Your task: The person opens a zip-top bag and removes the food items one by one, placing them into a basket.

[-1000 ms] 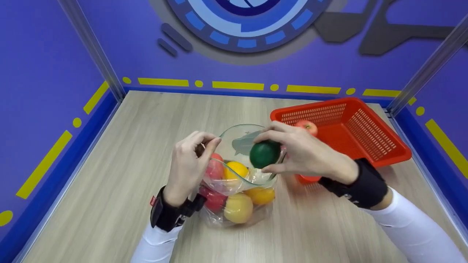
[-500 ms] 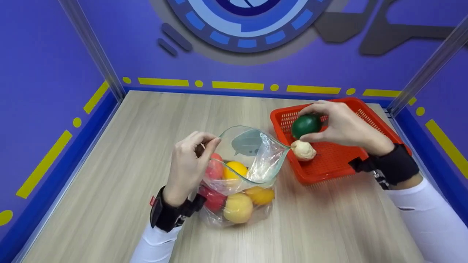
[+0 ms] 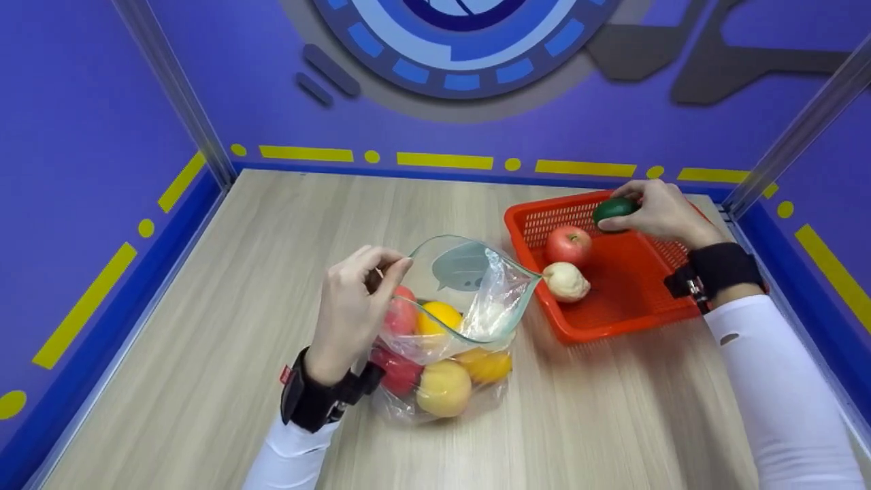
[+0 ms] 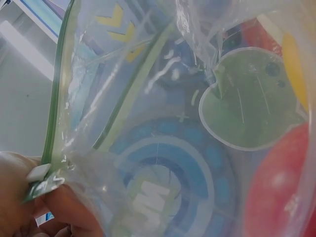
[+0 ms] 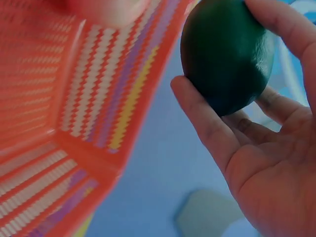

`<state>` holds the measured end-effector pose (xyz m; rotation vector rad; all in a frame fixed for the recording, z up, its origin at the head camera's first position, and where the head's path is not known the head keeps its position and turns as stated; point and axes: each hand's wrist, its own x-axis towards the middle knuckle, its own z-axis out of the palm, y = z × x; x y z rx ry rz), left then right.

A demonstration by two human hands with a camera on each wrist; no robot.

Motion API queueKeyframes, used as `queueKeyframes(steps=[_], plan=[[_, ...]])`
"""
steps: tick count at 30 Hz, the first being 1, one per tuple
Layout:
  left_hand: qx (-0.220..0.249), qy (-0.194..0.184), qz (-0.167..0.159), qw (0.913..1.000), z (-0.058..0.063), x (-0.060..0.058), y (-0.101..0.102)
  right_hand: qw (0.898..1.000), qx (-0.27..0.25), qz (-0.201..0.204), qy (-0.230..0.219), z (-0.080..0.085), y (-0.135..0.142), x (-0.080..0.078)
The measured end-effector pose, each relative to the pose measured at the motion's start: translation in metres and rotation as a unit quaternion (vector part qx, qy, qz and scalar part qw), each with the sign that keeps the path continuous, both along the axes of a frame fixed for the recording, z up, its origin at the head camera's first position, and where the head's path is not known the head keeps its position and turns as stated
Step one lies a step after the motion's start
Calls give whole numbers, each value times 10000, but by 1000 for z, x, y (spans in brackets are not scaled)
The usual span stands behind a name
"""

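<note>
My left hand (image 3: 350,313) pinches the green-edged rim of a clear zip bag (image 3: 476,306) at its left corner. The bag's mouth gapes, and inside it lie several fruits, among them a pale yellow one (image 3: 444,388), an orange one (image 3: 439,318) and red ones. In the left wrist view, a small white slider (image 4: 38,173) shows by the thumb. Over the back right of a red basket (image 3: 612,330), my right hand (image 3: 663,211) holds a dark green oval fruit (image 3: 614,214) between thumb and fingers; the right wrist view shows its smooth, glossy skin (image 5: 227,54).
In the left part of the basket sit a red apple (image 3: 569,246) and a knobbly cream-coloured fruit (image 3: 566,282). The basket stands right of the bag on a wooden table (image 3: 292,224). Blue-purple panels (image 3: 435,129) enclose the back and sides.
My right hand has carried the green fruit from the bag's mouth rightward and back, over the basket's far right side. The left hand keeps its grip on the bag.
</note>
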<state>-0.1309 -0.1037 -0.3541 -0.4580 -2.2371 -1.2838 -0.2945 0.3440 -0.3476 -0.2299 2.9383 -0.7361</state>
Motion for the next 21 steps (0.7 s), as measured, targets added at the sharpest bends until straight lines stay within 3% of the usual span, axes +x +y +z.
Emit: queueKeyframes(steps=[6,12,21], plan=[[-19,27,7,10000,0,0,1,9986,482,-170,-105,-23,16,-15],[-58,-42,30,10000,1,1,0,9966,673,-54,-479,-43,13,-26],[-84,-94,-19,9999,1,1,0,9944,744,93,-743,-58,11,-36]])
